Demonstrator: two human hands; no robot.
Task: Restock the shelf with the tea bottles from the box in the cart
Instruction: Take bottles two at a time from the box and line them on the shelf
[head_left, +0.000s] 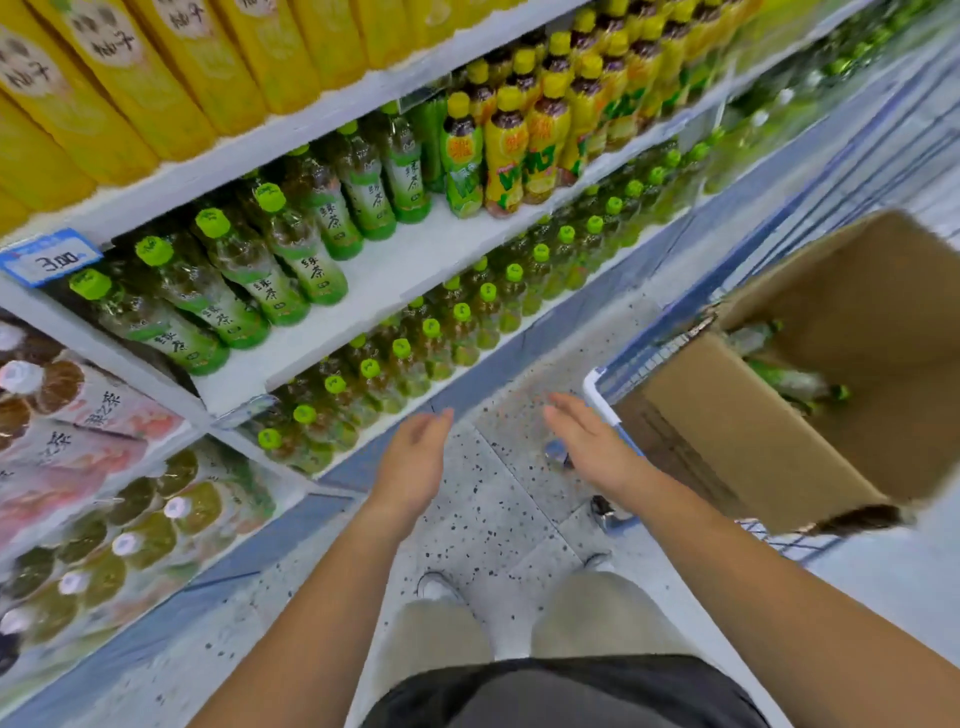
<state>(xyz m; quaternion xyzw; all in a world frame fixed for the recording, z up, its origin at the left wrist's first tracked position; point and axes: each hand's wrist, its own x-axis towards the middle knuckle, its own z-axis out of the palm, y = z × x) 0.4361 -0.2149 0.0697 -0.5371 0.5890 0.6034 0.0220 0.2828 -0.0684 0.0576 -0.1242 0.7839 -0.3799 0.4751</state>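
Tea bottles (789, 382) in box (753, 441), left hand (415, 462), right hand (592, 441) outstretched, empty

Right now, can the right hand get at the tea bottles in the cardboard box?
Probably yes: the right hand is empty, beside the cardboard box, whose top is open; the tea bottles lie uncovered inside.

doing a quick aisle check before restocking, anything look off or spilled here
Nothing looks spilled or broken. Two things stand out: the green tea bottles on the middle shelf sit back, leaving its front bare, and the loose bottles in the box lie on their sides, not upright.
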